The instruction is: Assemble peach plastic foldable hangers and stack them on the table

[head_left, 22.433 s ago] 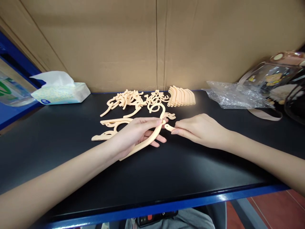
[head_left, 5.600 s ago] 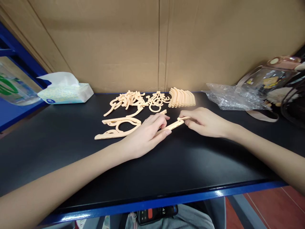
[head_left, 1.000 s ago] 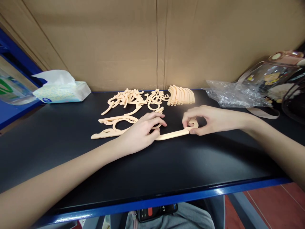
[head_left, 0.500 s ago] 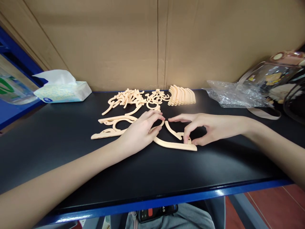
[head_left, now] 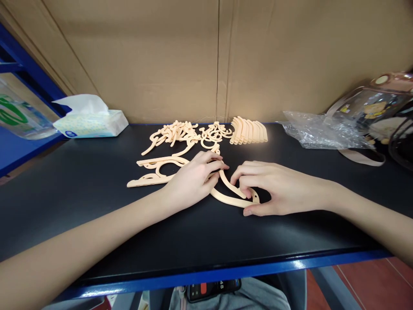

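Note:
A peach plastic hanger piece (head_left: 229,194) lies flat on the black table (head_left: 97,202) between my hands. My left hand (head_left: 192,178) pinches its upper left end with fingertips together. My right hand (head_left: 269,187) presses on its right end, thumb under and fingers curled over it. Just left of my left hand lie assembled peach hangers (head_left: 155,170). Behind them sit a heap of loose hook parts (head_left: 183,133) and a neat row of curved pieces (head_left: 250,130).
A tissue box (head_left: 90,122) stands at the back left. Crumpled clear plastic (head_left: 318,131) and a transparent bag (head_left: 371,107) sit at the back right. A cardboard wall (head_left: 206,56) closes the back. The blue table edge (head_left: 226,271) runs along the front.
The hanger piece has been folded and laid flat. My right hand slid down and closed over its right end; my left hand has stayed at the joint.

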Motion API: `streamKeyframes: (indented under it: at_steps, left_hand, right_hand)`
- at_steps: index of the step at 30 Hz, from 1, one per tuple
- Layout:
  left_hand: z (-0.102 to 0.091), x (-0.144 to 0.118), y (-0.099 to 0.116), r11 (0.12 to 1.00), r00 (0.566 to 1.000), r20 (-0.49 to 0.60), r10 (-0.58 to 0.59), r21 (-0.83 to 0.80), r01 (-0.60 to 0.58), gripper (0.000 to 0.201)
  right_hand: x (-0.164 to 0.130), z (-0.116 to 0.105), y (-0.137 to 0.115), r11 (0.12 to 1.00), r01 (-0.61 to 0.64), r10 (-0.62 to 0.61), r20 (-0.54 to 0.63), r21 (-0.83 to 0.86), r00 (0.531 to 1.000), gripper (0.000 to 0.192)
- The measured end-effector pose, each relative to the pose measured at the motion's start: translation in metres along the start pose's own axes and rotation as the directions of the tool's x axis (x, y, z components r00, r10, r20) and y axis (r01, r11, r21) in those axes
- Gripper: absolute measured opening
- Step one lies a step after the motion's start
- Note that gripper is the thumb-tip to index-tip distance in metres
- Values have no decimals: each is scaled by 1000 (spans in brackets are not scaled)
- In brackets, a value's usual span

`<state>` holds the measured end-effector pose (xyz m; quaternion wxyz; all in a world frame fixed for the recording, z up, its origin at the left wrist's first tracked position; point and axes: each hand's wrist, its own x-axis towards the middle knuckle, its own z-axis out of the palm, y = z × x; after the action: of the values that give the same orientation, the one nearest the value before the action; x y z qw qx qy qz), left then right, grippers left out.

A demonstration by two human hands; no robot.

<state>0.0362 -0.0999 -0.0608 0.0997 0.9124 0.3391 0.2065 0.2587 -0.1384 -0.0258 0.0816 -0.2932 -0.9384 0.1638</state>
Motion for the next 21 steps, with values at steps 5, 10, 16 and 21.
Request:
streamKeyframes:
  at_steps: [5,10,16,21]
  left_hand:
    - [-1,0,1,1000,1000,17,20,22,-21,34]
    - [-3,0,4,999,999,40,34,24,-35,37]
    - [-5,-1,4,999,996,69,51,14,-53,39]
    - [-7,-1,4,999,994,94,52,2,-52,41]
  right_hand:
    - [0,-1,1,999,-32,32,20,-4,999,14]
    - [-1,-1,1,999,-34,34,-3,-6,999,18]
    - [-2,-2,2,998,-60,59,-18,-29,998,24]
    - [-2,-1,4,996,-70,69,-30,-51,997,26]
